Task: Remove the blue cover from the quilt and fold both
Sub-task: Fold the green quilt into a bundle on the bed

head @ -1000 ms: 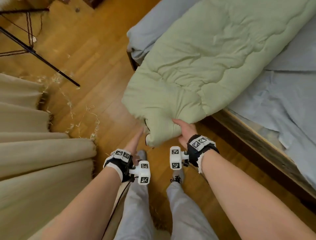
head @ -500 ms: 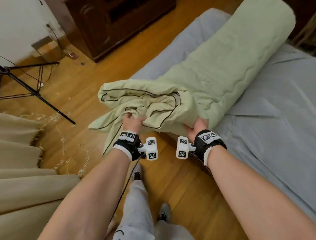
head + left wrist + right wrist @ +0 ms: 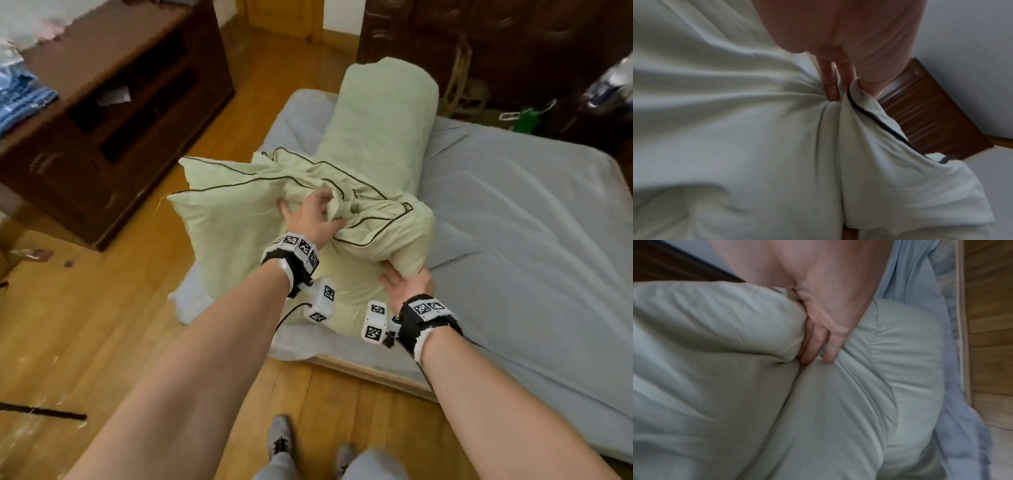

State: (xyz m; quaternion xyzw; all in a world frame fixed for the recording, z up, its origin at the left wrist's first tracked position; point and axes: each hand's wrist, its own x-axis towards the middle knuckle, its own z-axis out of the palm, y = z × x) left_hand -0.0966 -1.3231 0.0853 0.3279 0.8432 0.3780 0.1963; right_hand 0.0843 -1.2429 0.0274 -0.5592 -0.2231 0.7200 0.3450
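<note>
A pale green quilt (image 3: 380, 137) with dark piping lies lengthwise on the bed, its near end doubled back on itself. My left hand (image 3: 311, 216) grips bunched fabric at the piped edge on top; in the left wrist view its fingers (image 3: 830, 87) dig into the quilt (image 3: 735, 129) and the thumb pinches a piped flap. My right hand (image 3: 407, 284) holds the fold's near right corner from below; in the right wrist view its fingers (image 3: 818, 340) sit tucked between two quilt layers (image 3: 715, 337). Blue cloth (image 3: 513, 222), which may be the cover, lies spread under the quilt.
A dark wooden cabinet (image 3: 113, 113) stands left across a strip of wooden floor (image 3: 102, 325). Dark wardrobes (image 3: 479, 41) line the back. The bed's wooden edge (image 3: 359, 368) is just before my feet (image 3: 281, 442). A black tripod leg (image 3: 44, 413) lies on the floor.
Both hands have lifted the quilt's near end from over the floor and carried it forward onto the bed, doubling it over. The view has swung up toward the far wall.
</note>
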